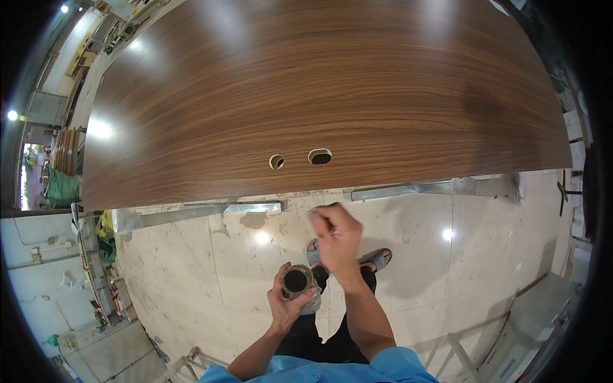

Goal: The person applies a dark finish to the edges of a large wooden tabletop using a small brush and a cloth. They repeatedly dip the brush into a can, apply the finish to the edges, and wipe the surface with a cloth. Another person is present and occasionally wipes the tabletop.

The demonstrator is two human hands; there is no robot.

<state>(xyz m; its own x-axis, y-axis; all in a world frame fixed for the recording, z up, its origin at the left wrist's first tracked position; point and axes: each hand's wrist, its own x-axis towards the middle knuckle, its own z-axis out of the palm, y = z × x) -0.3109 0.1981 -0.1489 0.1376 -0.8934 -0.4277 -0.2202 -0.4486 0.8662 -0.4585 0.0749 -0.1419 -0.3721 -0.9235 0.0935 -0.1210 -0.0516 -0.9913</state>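
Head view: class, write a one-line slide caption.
Left hand grips an open jar; right hand pinches something small beside a wood-grain panel.

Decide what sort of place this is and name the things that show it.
Probably a woodworking or furniture workshop: a large wood-grain panel with two cut holes lies on metal rails, and timber lengths stand stacked at the left.

left hand (285, 305) grips round open container (297, 281). right hand (336, 237) raised above it, fingers pinched on small pale item. wood panel (319, 89) ahead, two cut-outs. tiled floor (211, 268) below.
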